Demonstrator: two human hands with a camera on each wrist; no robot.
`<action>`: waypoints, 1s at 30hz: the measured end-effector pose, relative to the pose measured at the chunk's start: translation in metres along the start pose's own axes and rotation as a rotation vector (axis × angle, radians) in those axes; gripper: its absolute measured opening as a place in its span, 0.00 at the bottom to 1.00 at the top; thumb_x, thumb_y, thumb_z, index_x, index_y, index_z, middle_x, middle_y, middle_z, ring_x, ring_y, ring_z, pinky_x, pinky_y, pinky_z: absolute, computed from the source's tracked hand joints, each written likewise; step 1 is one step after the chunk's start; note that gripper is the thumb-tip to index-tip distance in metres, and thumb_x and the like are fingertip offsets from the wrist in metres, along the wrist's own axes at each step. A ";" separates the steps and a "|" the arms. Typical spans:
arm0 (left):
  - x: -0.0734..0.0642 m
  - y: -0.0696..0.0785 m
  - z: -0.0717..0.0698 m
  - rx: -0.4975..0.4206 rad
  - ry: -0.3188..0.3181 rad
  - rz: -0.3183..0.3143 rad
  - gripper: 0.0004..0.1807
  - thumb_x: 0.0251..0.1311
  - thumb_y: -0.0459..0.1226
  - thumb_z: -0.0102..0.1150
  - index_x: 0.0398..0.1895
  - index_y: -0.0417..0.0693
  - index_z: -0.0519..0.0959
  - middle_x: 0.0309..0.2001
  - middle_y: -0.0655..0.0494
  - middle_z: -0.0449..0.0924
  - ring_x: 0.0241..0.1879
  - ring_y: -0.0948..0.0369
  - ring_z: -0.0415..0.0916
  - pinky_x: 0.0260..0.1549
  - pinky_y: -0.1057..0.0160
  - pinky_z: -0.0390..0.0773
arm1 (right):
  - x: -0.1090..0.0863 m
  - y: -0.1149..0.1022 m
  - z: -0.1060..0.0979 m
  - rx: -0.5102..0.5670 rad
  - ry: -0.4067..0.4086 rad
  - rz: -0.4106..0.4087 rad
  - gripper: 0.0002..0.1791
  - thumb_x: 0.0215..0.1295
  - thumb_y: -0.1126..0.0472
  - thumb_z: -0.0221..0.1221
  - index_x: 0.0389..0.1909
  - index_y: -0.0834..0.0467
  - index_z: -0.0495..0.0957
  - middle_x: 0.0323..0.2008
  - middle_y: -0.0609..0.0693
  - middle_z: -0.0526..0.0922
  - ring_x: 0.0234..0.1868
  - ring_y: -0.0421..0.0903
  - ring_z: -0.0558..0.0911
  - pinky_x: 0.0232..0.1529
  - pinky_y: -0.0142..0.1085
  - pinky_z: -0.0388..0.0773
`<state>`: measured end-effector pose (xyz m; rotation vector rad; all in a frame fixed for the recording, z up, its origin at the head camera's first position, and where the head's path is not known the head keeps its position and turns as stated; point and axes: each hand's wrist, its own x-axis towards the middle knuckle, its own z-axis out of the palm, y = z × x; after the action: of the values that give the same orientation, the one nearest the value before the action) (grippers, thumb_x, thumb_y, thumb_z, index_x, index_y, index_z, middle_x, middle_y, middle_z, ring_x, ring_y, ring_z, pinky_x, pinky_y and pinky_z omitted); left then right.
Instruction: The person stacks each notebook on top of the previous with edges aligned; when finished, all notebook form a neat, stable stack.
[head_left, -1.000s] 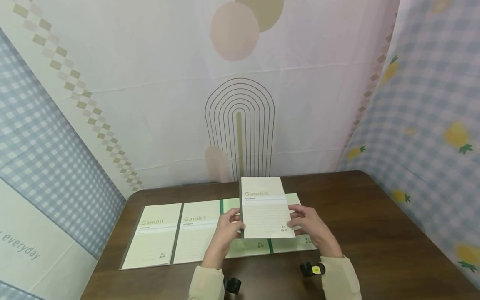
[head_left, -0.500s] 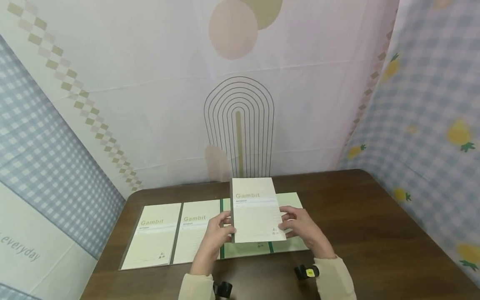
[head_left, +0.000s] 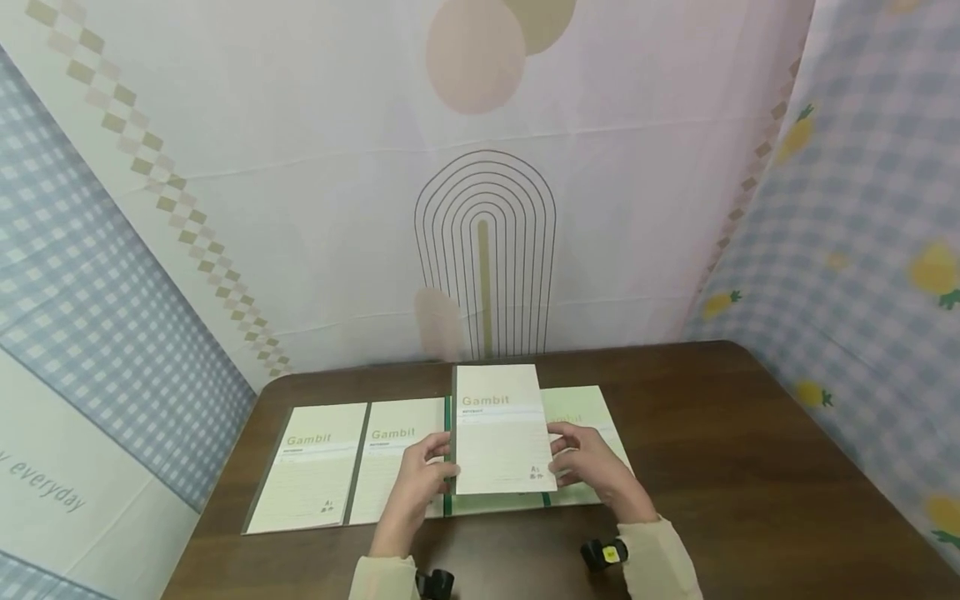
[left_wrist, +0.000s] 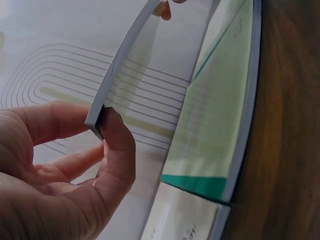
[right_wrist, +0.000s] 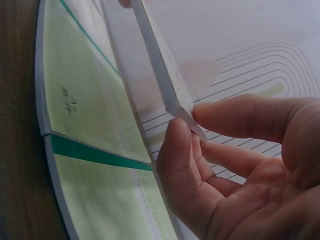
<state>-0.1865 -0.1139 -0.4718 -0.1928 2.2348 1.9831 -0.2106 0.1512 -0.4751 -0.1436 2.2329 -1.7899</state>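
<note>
Both hands hold a cream notebook [head_left: 501, 442] with a dark spine and "Gambit" lettering, raised above the row on the table. At its spine edge, my left hand [head_left: 417, 479] pinches it between thumb and fingers; the left wrist view shows the notebook [left_wrist: 115, 65] edge-on in that grip. My right hand [head_left: 592, 467] pinches the opposite edge, seen close in the right wrist view. Beneath it lie two green notebooks [head_left: 588, 412] with green spines, partly hidden by the held one. Two cream notebooks [head_left: 311, 467] lie flat to the left, side by side with them.
The notebooks lie on a dark brown wooden table [head_left: 720, 467] with rounded back corners. A patterned cloth [head_left: 360, 250] hangs behind the table, and blue checked cloths flank both sides. Each wrist wears a small black camera [head_left: 602, 553].
Both hands have carried the cream notebook leftward and slightly toward the body, over the left green notebook. More of the right green notebook now shows. The grip stays the same.
</note>
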 end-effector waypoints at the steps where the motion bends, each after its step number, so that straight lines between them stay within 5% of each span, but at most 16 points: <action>1: 0.000 -0.002 -0.001 0.005 0.000 -0.004 0.34 0.54 0.25 0.57 0.68 0.28 0.67 0.59 0.33 0.71 0.46 0.50 0.76 0.35 0.56 0.83 | 0.000 0.002 0.001 0.000 -0.002 0.001 0.35 0.52 0.77 0.59 0.66 0.73 0.68 0.38 0.59 0.79 0.32 0.49 0.80 0.29 0.42 0.84; 30: 0.014 -0.026 -0.008 0.169 0.015 0.020 0.33 0.45 0.21 0.59 0.61 0.22 0.70 0.46 0.37 0.75 0.33 0.56 0.76 0.27 0.59 0.81 | 0.012 0.017 0.027 -0.095 0.119 0.084 0.32 0.50 0.79 0.60 0.61 0.71 0.74 0.29 0.55 0.77 0.26 0.47 0.76 0.24 0.39 0.79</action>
<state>-0.1953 -0.1245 -0.4991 -0.1671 2.4071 1.7955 -0.2135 0.1268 -0.4990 0.0394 2.3696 -1.6907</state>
